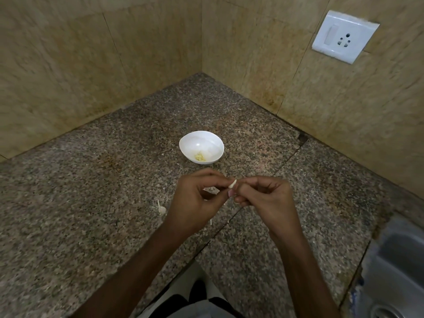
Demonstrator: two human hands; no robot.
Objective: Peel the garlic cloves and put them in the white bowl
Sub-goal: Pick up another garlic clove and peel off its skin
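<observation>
We've got the garlic clove (232,184) pinched at both ends: left hand (195,198) and right hand (263,198), fingers curled tight on it, above the worktop (91,203) and near the white bowl (199,140). Suggest we anchor with the left, strip skin with the right thumbnail, and drop the skin outside the bowl.

Two hands, left hand (195,201) and right hand (267,199), with one garlic clove (232,184) pinched between them. One white bowl (183,145), its small heap of peeled cloves (200,156) too bunched to count. At least three skin scraps (161,209) on the tabletop (91,180); one wall socket (344,36), one sink (399,260).
</observation>
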